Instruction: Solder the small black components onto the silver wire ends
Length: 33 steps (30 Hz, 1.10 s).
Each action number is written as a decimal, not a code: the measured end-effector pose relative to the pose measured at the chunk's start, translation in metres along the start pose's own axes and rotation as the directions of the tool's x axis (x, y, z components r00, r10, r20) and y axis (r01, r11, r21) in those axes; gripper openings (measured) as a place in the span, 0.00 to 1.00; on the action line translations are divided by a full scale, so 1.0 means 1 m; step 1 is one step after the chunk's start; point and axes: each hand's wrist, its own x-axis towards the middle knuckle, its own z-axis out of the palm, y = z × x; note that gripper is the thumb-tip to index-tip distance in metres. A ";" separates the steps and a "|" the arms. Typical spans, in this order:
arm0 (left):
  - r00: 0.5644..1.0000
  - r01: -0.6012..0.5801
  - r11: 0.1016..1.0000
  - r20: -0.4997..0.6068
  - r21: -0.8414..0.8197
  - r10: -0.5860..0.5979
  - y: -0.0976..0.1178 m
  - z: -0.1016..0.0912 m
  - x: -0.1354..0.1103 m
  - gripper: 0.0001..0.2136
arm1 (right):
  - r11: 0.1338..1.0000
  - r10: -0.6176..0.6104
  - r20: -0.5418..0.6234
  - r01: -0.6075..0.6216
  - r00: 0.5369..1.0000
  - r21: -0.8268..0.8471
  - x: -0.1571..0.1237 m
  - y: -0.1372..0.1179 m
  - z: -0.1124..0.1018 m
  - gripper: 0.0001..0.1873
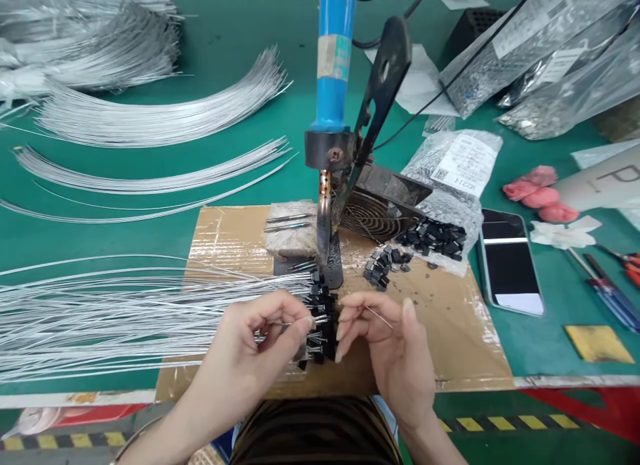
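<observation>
My left hand [260, 348] pinches a thin silver wire [287, 324] near its end, next to a cluster of small black components [323, 325] joined to wire ends. My right hand [387, 345] is closed beside that cluster, fingertips touching it, with a thin strand [379, 316] held across its fingers. A fan of long silver wires [115, 305] runs left from the cluster over a taped cardboard sheet [450, 318]. A blue-handled soldering iron [333, 85] stands upright in a stand just beyond the hands.
Loose black components [385, 265] spill from a clear bag [450, 185]. More wire bundles [150, 112] lie at the back left on the green table. A phone [510, 262], pink lumps [537, 195], screwdrivers [607, 295] and grey bags [540, 58] sit to the right.
</observation>
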 end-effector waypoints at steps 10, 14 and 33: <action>0.998 -0.054 0.999 0.025 -0.001 0.054 -0.001 -0.003 0.001 0.12 | 0.989 0.067 0.056 -0.059 0.996 -0.134 -0.004 -0.002 0.020 0.11; 0.998 -0.065 0.998 0.000 -0.021 0.065 -0.001 -0.003 0.001 0.11 | 0.995 0.082 0.055 -0.079 0.995 -0.066 -0.005 -0.002 0.022 0.09; 0.996 -0.080 0.997 -0.043 0.012 0.081 -0.005 0.004 -0.004 0.12 | 0.981 0.175 0.045 -0.178 0.984 0.072 -0.002 0.002 0.022 0.05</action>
